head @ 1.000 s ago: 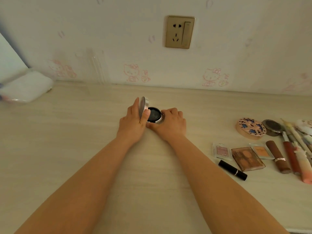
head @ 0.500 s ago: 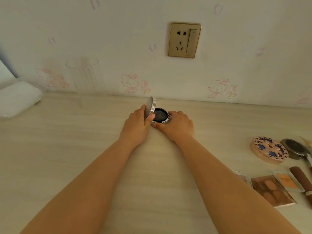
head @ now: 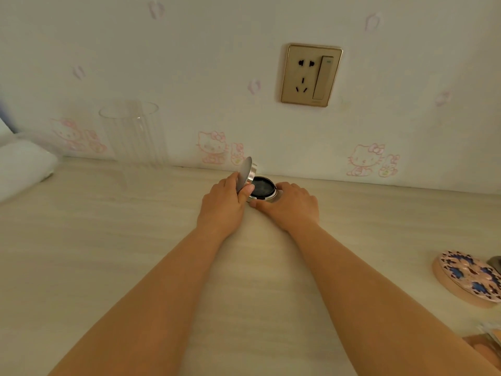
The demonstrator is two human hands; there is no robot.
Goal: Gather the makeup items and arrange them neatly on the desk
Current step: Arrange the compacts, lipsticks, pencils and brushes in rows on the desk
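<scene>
We see two bare forearms running from the bottom edge up to our left hand [head: 222, 204] and right hand [head: 294, 206]. No sleeve reaches into view on either arm; both are uncovered from the frame's lower edge to the wrists. We wear no watch, bracelet or ring that shows. The fingernails we can make out look short and unpainted.

A gold-framed wall socket with a switch [head: 311, 75] sits on the pale wall [head: 217, 50], which carries pink cartoon-cat stickers [head: 212, 147]. A clear ribbed glass [head: 132, 134] stands upright at the back of the light wood-grain worktop [head: 108, 253]. A white soft bundle [head: 23, 165] lies at the left edge.
</scene>
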